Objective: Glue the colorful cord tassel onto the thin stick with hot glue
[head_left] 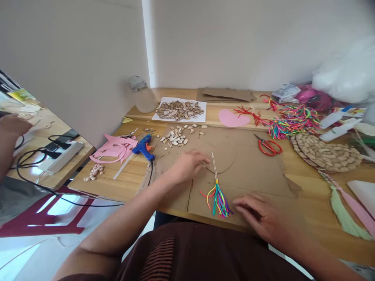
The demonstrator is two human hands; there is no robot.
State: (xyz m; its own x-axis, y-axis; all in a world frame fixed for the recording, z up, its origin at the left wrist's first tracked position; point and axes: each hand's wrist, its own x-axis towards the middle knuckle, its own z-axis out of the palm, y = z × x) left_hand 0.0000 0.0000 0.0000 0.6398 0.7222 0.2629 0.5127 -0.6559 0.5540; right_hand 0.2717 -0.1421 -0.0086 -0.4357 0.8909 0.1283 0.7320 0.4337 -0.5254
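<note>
A multicoloured cord tassel (219, 199) with a yellow binding and a thin pale loop at its top lies on the cardboard sheet (252, 171). Just left of the loop, my left hand (189, 166) hovers over or rests on the cardboard with fingers loosely bent and apart, nothing visible in them. My right hand (259, 214) is beside the tassel's lower right end, its fingers curved and the thumb apart, holding nothing that I can see. Whether either hand touches the cardboard is hard to tell.
Red-handled scissors (269, 146), a blue glue gun (143, 148), peanut shells (175, 136) and pink paper scraps (114, 150) surround the work area. A peanut-covered fan shape (325, 152), more tassels (293, 121) and glue bottles (340, 128) stay right. Another person's hand (13, 128) is far left.
</note>
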